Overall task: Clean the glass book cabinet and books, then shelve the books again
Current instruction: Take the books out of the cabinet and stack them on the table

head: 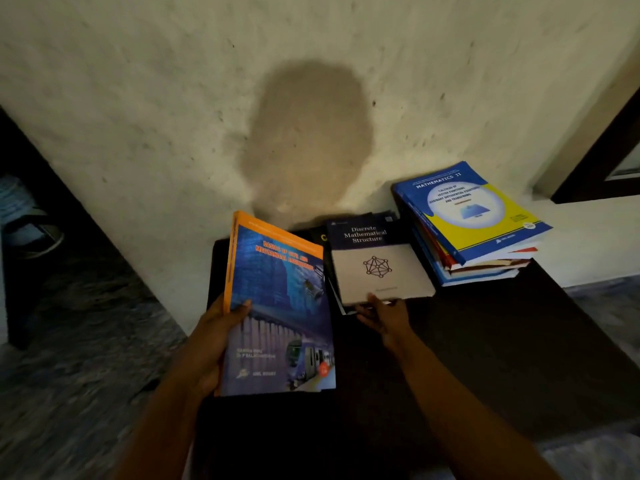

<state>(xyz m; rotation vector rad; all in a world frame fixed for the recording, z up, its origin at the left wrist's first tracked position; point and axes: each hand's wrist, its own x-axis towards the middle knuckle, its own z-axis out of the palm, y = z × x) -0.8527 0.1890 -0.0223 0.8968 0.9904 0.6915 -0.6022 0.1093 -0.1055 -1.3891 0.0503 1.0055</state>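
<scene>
While the left hand [211, 341] grips the blue paperback [280, 306] spine-side, the right hand [382, 315] pinches the grey book [377, 268] at its edge; both look floppy. Hold near spines.

A dark table [485, 341] stands against a pale wall [173, 133]. At its far right lies a tall stack of books [485, 271] (a blue and yellow Mathematics II [474, 216] on top). Just left of it sits a lower pile [384, 215], topped by the Discrete Mathematical Structure book [377, 268].
</scene>
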